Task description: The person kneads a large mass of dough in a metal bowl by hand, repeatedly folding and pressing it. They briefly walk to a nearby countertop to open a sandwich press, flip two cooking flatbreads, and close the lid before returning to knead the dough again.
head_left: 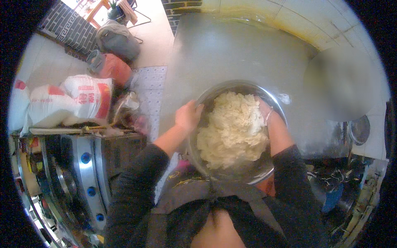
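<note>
A large round metal bowl [197,161] stands at the near edge of the metal worktop, close against my body. Inside it sits a big, rough, pale heap of dough [233,128], lumpy and torn on top. My left hand [188,115] is closed on the bowl's left rim, thumb toward the inside. Over the right side of the bowl reaches my right hand [266,110], pressed against the dough's right flank. Its fingers are mostly hidden by the dough and smeared. A thin light band circles the right wrist.
The grey metal worktop [231,49] extends beyond the bowl to a tiled wall. White printed sacks [78,101] lie at left, near a red gas cylinder [113,68]. A steel stove front [89,173] with blue knobs stands at lower left. A blurred round patch covers part of the right.
</note>
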Action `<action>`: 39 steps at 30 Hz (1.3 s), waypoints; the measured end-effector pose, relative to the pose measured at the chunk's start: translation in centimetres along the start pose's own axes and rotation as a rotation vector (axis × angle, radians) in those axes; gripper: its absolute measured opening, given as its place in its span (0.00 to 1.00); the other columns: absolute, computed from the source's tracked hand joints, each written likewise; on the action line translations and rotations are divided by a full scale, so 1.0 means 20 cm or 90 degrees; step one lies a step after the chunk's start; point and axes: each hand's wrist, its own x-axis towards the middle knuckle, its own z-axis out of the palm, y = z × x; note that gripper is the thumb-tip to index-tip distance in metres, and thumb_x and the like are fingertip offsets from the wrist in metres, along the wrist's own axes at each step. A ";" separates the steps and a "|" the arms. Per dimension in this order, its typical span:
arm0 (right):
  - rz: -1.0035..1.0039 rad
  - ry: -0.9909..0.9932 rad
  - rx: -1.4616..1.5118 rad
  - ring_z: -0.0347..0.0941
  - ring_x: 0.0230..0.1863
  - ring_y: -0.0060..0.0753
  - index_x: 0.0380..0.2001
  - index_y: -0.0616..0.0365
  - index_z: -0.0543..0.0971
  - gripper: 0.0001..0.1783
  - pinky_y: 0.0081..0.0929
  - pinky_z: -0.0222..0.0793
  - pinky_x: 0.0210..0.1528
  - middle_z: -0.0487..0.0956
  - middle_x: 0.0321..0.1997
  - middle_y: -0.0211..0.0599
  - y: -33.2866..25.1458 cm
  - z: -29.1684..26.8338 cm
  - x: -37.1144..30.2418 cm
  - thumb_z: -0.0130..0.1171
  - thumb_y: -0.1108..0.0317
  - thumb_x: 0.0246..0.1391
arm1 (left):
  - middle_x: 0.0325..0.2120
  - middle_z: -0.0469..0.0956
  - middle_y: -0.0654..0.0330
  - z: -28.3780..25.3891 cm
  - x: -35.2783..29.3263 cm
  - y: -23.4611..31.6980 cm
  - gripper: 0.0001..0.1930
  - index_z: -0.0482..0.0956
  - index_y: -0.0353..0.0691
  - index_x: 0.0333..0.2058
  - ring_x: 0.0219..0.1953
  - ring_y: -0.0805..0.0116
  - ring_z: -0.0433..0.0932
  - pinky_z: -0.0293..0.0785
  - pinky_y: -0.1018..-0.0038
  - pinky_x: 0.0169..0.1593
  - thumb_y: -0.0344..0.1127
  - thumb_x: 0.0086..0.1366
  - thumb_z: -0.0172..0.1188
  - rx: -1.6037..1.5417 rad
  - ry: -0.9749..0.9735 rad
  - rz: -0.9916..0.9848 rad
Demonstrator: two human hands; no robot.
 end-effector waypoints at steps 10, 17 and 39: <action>-0.293 0.116 -0.713 0.70 0.48 0.40 0.44 0.63 0.73 0.26 0.35 0.64 0.50 0.75 0.47 0.41 0.10 0.21 -0.34 0.56 0.53 0.48 | 0.29 0.76 0.45 0.02 0.01 -0.05 0.20 0.72 0.35 0.34 0.35 0.45 0.74 0.69 0.56 0.39 0.49 0.60 0.48 -0.037 0.064 0.030; -0.266 0.229 -1.070 0.70 0.45 0.50 0.41 0.58 0.73 0.29 0.36 0.66 0.48 0.75 0.42 0.50 0.45 0.58 -0.79 0.65 0.56 0.32 | 0.33 0.75 0.45 0.09 0.02 -0.15 0.19 0.73 0.36 0.36 0.38 0.45 0.73 0.69 0.56 0.41 0.49 0.59 0.49 -0.104 0.033 0.051; 0.017 0.366 -1.375 0.76 0.35 0.40 0.26 0.55 0.81 0.10 0.32 0.72 0.36 0.79 0.32 0.42 0.59 0.60 -0.26 0.51 0.66 0.43 | 0.25 0.75 0.44 -0.05 -0.12 -0.05 0.17 0.70 0.37 0.30 0.30 0.44 0.74 0.68 0.54 0.36 0.47 0.61 0.47 -0.102 -0.049 0.069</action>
